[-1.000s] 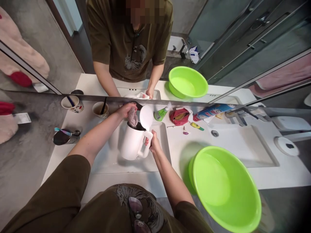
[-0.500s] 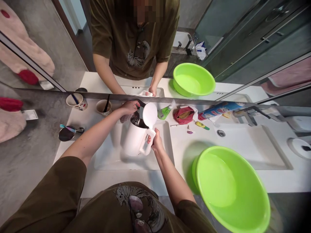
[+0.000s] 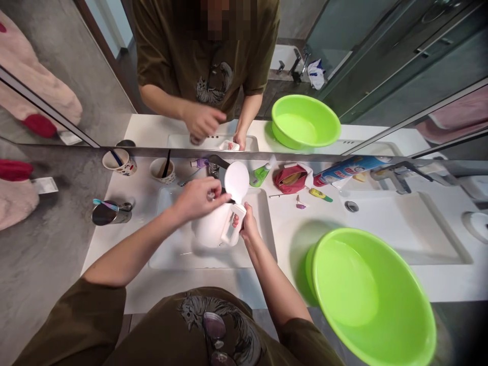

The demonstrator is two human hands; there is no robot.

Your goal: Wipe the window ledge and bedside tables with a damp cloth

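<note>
A white electric kettle (image 3: 209, 233) stands in the left sink (image 3: 171, 254) with its round lid (image 3: 237, 181) flipped up. My right hand (image 3: 249, 229) is wrapped round the kettle's handle (image 3: 231, 231). My left hand (image 3: 195, 199) hovers over the kettle's mouth with its fingers curled and pinched together; what they hold is hidden. The tap (image 3: 215, 163) sits just behind the kettle. The mirror above repeats both hands.
A large green basin (image 3: 369, 300) sits at the counter's front right. Two mugs (image 3: 115, 161) (image 3: 163, 170) and a metal cup with a toothbrush (image 3: 109, 212) stand at left. A green tube (image 3: 260, 175), red pouch (image 3: 293, 179) and toothpaste (image 3: 346, 169) line the back. A second sink (image 3: 412, 229) lies right.
My left hand has come back from the tap, where it held a purplish cloth, to just over the kettle's mouth. The kettle stays in the sink in my right hand.
</note>
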